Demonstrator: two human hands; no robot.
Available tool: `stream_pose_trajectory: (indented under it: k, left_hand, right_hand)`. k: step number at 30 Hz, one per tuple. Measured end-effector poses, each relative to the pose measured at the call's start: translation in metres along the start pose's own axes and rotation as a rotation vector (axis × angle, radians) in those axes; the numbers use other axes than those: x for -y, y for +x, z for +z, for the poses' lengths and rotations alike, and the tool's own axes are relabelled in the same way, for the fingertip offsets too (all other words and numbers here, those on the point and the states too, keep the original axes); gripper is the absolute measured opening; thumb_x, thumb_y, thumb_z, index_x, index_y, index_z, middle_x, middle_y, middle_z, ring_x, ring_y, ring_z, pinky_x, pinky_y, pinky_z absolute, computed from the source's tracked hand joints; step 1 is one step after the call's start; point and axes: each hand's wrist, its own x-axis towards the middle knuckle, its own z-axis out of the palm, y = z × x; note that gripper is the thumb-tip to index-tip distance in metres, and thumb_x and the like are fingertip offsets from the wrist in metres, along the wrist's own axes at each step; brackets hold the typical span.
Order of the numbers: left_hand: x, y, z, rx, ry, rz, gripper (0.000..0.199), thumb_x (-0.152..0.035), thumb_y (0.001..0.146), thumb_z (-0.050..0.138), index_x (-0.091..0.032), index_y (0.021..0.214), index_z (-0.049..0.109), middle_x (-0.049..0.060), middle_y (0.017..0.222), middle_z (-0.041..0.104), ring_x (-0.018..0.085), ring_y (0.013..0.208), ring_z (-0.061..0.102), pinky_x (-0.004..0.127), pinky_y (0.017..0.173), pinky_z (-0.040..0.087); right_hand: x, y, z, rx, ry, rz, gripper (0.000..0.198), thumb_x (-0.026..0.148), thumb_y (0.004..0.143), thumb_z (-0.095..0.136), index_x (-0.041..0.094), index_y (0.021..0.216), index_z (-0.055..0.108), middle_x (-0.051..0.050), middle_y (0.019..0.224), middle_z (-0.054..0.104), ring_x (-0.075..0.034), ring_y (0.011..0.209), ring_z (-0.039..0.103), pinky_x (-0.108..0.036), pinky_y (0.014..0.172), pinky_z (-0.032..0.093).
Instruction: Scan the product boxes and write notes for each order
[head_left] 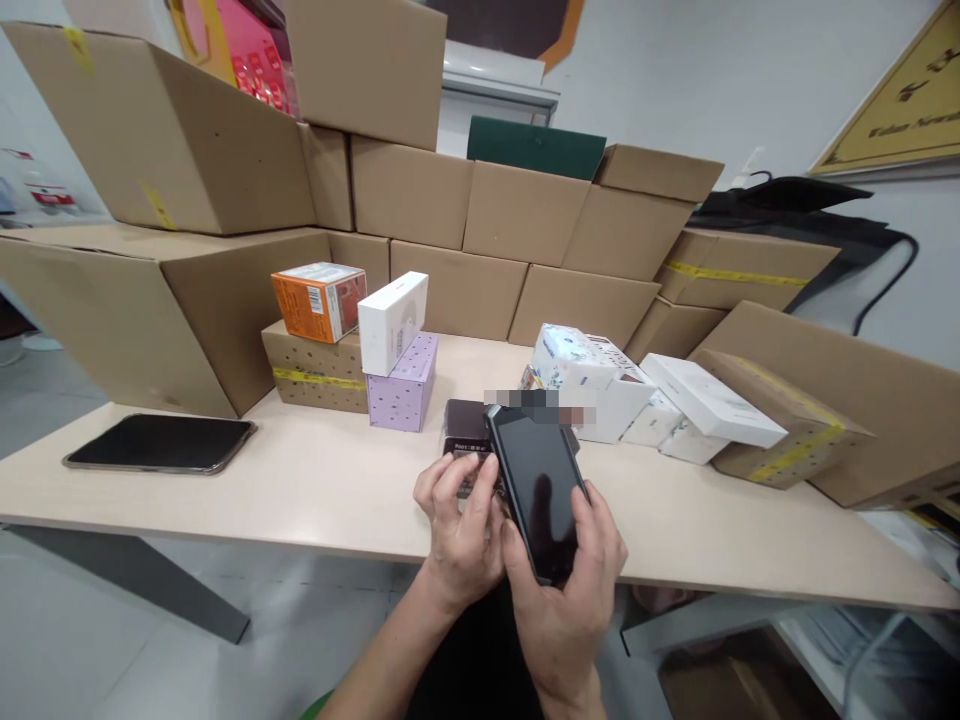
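Over near edge of table (360, 505): black handheld device (540, 490), raised and tilted, dark screen facing the camera with a reflection in it; top end partly pixelated.
Right hand (577, 580): gripping the device's lower end, digits along both long edges.
Left hand (461, 530): fingers bent, just beside the device's left edge, in front of dark box; can't tell if they grip anything.
Dark box (465, 425): behind the left fingers, partly hidden by them and the device.
Phone (161, 443): flat at the table's left, screen up and dark, well apart from both hands.
Left stacks: orange box (304, 305) on brown taped box (319, 360); white box (382, 330) on edge atop lilac box (394, 405), just beside.
Right cluster: blue-patterned white box (566, 355) behind the device; flat white box (709, 395) lying tilted on others; yellow-taped carton (772, 410) next to it.
Back row: plain cardboard boxes (457, 290), stacked; dark green panel (536, 147) sticking up on top.
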Motion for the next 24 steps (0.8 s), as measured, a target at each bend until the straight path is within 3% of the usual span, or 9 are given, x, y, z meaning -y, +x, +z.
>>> stream_pose_trajectory:
  k: [11,24]
  left_hand:
    - [0.002,-0.001,0.001,-0.008,-0.045,-0.013,0.067,-0.012,0.086,0.054,-0.017,0.150,0.039,0.016,0.127,0.047,0.032,0.125,0.041,0.052,0.106,0.042]
    - [0.006,0.000,-0.002,-0.008,-0.204,-0.052,0.066,-0.006,0.088,0.046,-0.021,0.152,0.037,0.015,0.128,0.045,0.029,0.127,0.043,0.054,0.107,0.044]
  right_hand:
    - [-0.004,-0.009,0.000,0.019,0.054,-0.005,0.071,0.029,0.082,0.075,0.011,0.144,0.045,-0.028,0.138,0.053,-0.038,0.126,0.054,-0.062,0.095,0.049]
    - [-0.005,-0.011,-0.001,0.051,0.130,0.015,0.072,0.030,0.081,0.076,0.014,0.144,0.045,-0.026,0.141,0.050,-0.037,0.128,0.052,-0.064,0.096,0.048]
